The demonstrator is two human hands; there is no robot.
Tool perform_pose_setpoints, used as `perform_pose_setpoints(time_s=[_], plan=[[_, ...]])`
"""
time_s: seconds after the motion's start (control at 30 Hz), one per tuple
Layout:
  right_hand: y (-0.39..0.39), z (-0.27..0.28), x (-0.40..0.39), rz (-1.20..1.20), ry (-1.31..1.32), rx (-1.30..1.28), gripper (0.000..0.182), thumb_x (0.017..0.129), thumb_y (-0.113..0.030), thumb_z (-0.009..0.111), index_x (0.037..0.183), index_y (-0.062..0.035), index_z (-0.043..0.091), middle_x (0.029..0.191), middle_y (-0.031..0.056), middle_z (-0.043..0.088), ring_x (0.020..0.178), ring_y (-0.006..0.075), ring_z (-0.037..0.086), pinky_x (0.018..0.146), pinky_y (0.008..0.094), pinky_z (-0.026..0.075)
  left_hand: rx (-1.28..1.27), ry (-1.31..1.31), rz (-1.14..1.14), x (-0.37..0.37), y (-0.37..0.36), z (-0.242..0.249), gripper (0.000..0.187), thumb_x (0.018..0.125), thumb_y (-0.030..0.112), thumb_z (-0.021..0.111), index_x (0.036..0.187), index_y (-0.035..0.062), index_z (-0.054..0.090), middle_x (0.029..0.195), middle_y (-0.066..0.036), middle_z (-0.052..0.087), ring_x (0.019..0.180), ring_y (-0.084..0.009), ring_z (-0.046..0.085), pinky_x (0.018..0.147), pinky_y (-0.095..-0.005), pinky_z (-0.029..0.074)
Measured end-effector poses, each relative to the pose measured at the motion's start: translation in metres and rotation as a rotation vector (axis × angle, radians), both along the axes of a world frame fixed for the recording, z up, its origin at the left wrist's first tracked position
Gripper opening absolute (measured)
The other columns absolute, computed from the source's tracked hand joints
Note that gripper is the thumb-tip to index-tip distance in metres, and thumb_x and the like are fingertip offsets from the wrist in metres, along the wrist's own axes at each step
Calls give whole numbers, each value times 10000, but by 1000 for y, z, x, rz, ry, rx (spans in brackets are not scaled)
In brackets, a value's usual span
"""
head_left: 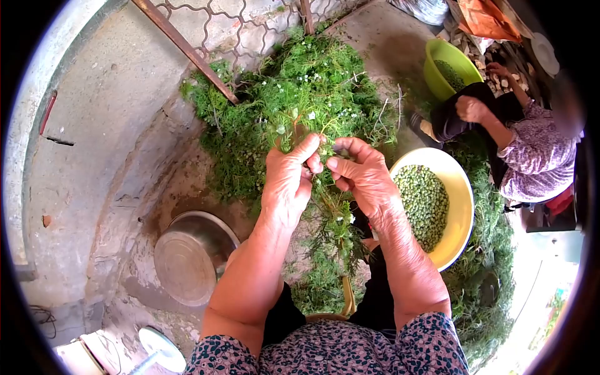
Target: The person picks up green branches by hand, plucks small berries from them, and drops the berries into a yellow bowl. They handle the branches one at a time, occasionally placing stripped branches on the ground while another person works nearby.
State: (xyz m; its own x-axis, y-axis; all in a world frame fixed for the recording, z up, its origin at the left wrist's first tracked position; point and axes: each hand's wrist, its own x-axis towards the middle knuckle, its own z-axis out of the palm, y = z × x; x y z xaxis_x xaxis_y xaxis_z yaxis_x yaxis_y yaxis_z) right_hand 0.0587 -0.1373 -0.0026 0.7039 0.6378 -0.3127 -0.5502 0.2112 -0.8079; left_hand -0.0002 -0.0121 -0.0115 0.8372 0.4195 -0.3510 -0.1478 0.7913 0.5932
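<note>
Head view: the green sprig (342, 231) is between the two hands, directly in front of the person's body. The left hand (284, 181) has its thumb and forefinger together, clamped on the upper part of the sprig. The right hand (370, 178) comes from the other side; its thumb and bent forefinger are close together at the stem, but I cannot tell if they are pinching a small berry or only the leaves. Both hands are about equally near to this upper part, and their fingertips almost meet there.

The long axis of the sprig runs from above the fingers, slightly slanted, down between the forearms towards the lap, so its leafy lower part hangs nearer to the right forearm. Beyond the fingertips lies a large pile of cut branches (331, 81).

The yellow basin (461, 212), with many green berries (422, 206) inside, stands just beside the right hand, on its outer side; the right hand is clearly the nearer one. The metal pot (187, 262) lies on the left side, apart from the hands. A co-worker's hand (473, 109) is near the lime-green basin (465, 62). I can read no brand, label or writing anywhere.
</note>
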Motion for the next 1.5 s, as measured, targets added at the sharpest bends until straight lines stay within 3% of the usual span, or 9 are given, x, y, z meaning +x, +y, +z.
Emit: perform_pose_setpoints(time_s=[0.23,0.47,0.57,0.93,1.07,1.23,1.33,1.37,1.5], plan=[[5,4,-7,24,-45,-61,150,812,-104,641,939,-32,604,712,3,611,546,38,477,467,172,351,79,16,-1,0,-3,0,172,772,34,663,894,20,542,731,-59,589,514,-88,477,447,-223,384],[-9,-2,8,-24,-859,-520,135,712,-48,628,836,4,621,752,184,579,661,274,578,584,343,453,87,27,-75,-2,-11,5,207,761,-16,653,933,-2,539,713,-84,591,506,-102,484,428,-223,369],[-17,-9,17,-186,-1264,-817,111,711,-51,628,813,-6,627,745,160,605,675,276,597,597,340,466,79,-8,-82,-2,-15,6,165,747,-27,653,881,14,567,710,-99,608,502,-99,506,408,-208,364],[-176,-65,102,-348,-769,-1255,255,636,-96,633,877,-18,659,730,158,644,626,251,626,624,328,491,373,98,-130,-9,-8,14,369,864,393,554,1011,56,515,882,-114,645,593,-124,541,514,-231,393],[-242,-126,121,-104,-924,-1589,222,688,-177,575,849,-43,649,825,207,619,809,348,602,716,418,464,455,78,-98,-8,-9,13,266,868,292,552,1028,79,552,870,-50,644,627,-117,566,517,-244,377],[-273,-151,113,-413,-956,-1725,166,765,-113,515,800,-52,665,790,165,636,759,322,611,704,402,474,368,110,-49,-6,-9,12,179,845,184,613,983,71,593,886,-43,637,701,-134,601,527,-251,421],[-260,-140,114,-473,-929,-1650,183,784,-112,532,877,-33,668,768,158,642,679,272,617,627,357,477,393,76,-53,-4,-10,5,121,832,162,630,914,73,626,846,-35,646,700,-121,597,527,-240,426],[-233,-111,109,-646,-336,-1005,198,796,-98,550,935,-1,652,725,89,629,614,159,578,579,271,458,398,20,-60,-4,-13,4,114,824,143,638,915,73,626,842,-25,644,689,-110,589,529,-233,426],[-112,3,59,-539,-741,-620,217,801,-106,591,982,6,636,773,32,609,696,102,540,683,215,428,380,54,-35,-2,-23,10,99,812,136,653,879,67,632,797,-10,633,656,-92,563,528,-225,415]])
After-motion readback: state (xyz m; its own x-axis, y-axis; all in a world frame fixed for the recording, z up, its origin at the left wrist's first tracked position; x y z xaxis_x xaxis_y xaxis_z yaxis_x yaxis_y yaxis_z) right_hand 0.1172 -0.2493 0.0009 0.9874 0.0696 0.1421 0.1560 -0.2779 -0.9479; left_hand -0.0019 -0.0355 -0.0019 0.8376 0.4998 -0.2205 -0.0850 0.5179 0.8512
